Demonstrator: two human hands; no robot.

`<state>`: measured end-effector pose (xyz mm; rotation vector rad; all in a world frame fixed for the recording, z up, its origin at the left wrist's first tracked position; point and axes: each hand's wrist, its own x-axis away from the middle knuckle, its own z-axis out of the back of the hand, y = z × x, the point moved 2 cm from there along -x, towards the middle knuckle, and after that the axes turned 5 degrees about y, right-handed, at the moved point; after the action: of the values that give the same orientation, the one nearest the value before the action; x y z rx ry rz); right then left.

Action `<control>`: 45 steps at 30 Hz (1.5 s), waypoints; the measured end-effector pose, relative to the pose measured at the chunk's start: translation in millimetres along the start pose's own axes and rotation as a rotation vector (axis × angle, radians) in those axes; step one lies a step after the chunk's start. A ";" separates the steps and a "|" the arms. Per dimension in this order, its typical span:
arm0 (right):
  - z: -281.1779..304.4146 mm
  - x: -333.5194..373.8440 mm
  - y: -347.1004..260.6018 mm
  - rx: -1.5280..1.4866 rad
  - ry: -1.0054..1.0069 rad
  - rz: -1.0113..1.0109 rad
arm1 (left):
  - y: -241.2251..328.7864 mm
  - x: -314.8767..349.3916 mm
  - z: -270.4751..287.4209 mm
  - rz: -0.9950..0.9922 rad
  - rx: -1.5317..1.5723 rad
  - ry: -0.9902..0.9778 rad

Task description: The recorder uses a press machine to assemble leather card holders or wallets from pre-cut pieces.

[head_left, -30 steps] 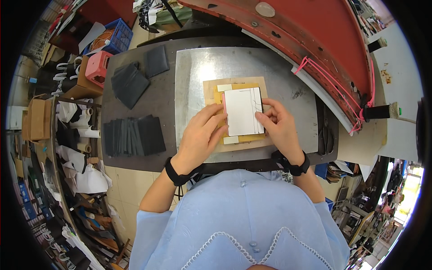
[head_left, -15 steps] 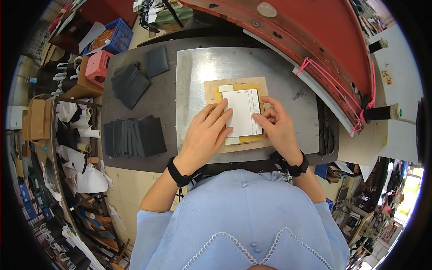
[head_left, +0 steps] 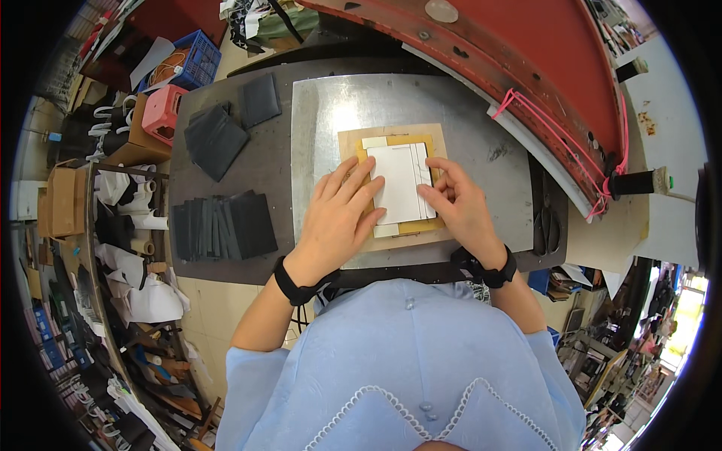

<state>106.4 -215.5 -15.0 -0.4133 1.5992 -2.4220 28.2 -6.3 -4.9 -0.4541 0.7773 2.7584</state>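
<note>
A white rectangular card (head_left: 394, 180) with black lines near its right side lies on a yellow board (head_left: 415, 226). A dark edge shows along the card's right side. My left hand (head_left: 338, 203) rests at the card's left edge, its fingers spread and the fingertips on the card. With its thumb on the card and its other fingers bent at the right edge, my right hand (head_left: 460, 201) grips that side. Under the yellow board is a larger tan board (head_left: 353, 140), which lies on a metal plate (head_left: 320, 101).
Black rectangular pieces lie in a fanned row (head_left: 226, 225) and a loose pile (head_left: 216, 141) on the dark table at left. A red machine beam (head_left: 481, 68) with pink cord (head_left: 553, 135) crosses at upper right. Dark-handled scissors (head_left: 547, 225) lie near the right edge.
The card and both boards sit slightly higher and further left in the picture, as does the whole table. My right fingers have shifted slightly along the card's right edge.
</note>
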 end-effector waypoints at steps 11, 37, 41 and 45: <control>-0.4 -1.6 6.3 -0.073 -0.026 -0.022 | -5.3 1.0 1.8 0.020 -0.015 -0.069; -1.8 2.5 0.3 0.134 0.027 0.073 | -8.5 2.8 3.2 0.011 -0.068 -0.136; -2.1 3.2 -1.4 0.144 0.025 0.072 | -5.4 -0.6 3.7 -0.027 -0.042 -0.130; -2.9 3.8 -3.1 0.153 0.033 0.067 | -5.0 -1.1 1.5 -0.029 0.006 -0.102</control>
<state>101.7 -213.1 -12.7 -0.2905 1.4034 -2.4904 30.4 -1.5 -5.7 -0.3186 0.7492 2.7274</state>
